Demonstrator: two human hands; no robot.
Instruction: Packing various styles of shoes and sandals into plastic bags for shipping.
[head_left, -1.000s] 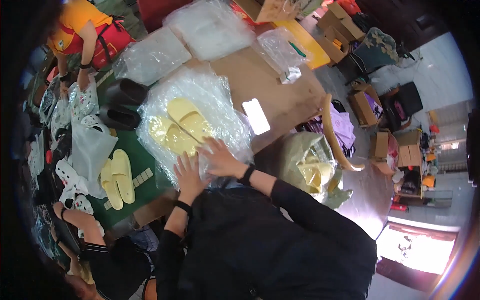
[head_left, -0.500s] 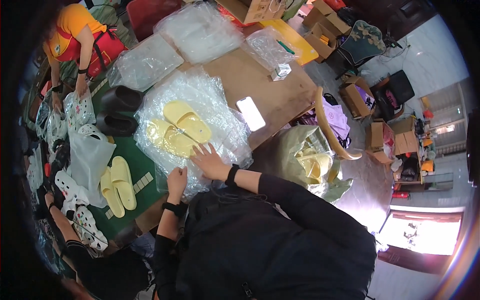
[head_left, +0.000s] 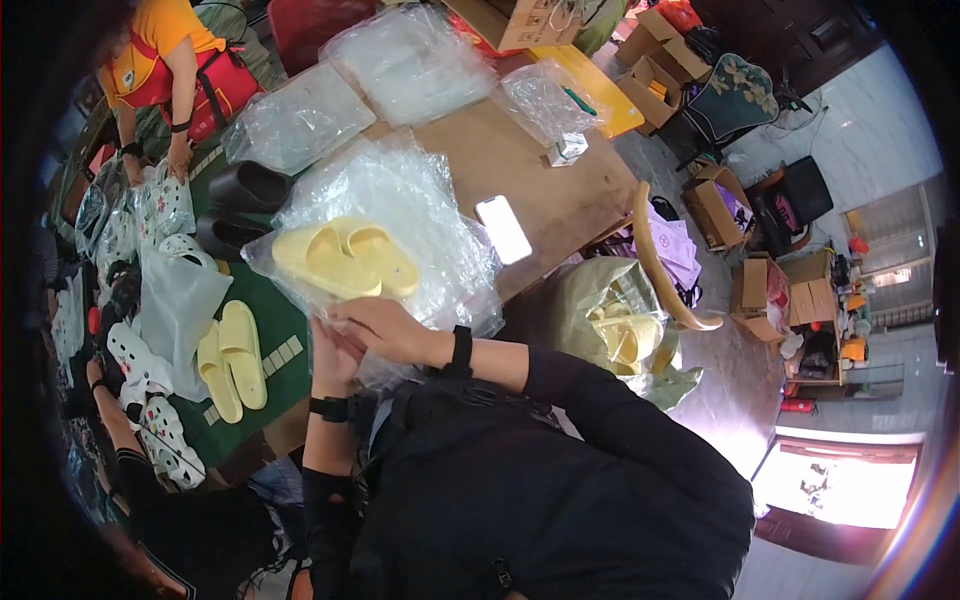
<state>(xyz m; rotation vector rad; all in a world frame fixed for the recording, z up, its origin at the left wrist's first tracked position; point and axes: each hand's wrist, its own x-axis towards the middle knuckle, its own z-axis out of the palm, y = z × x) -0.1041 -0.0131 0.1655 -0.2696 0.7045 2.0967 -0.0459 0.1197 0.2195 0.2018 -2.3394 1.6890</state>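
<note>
A pair of pale yellow slippers (head_left: 368, 272) lies inside a clear plastic bag (head_left: 264, 258), over a stack of clear bags (head_left: 425, 190) on the table. At the near end of that bag my right hand (head_left: 388, 330) is closed, its fingers pinching the plastic just below the slippers. My left hand (head_left: 334, 355) is beside it, closed on the same end, its fingers partly covered by the right hand. Another yellow pair (head_left: 240, 355) rests on the green mat to the left, near dark brown slippers (head_left: 250, 187).
A phone (head_left: 503, 229) and a small white box (head_left: 567, 149) lie on the brown table. White clogs (head_left: 172, 440) and bagged clogs line the left side, where a co-worker's hands (head_left: 178, 158) work. An open sack of yellow slippers (head_left: 625, 330) stands at my right.
Both my hands have come together at the bag's near end; the right had been spread flat by the slippers. The bagged slippers have turned and shifted slightly left.
</note>
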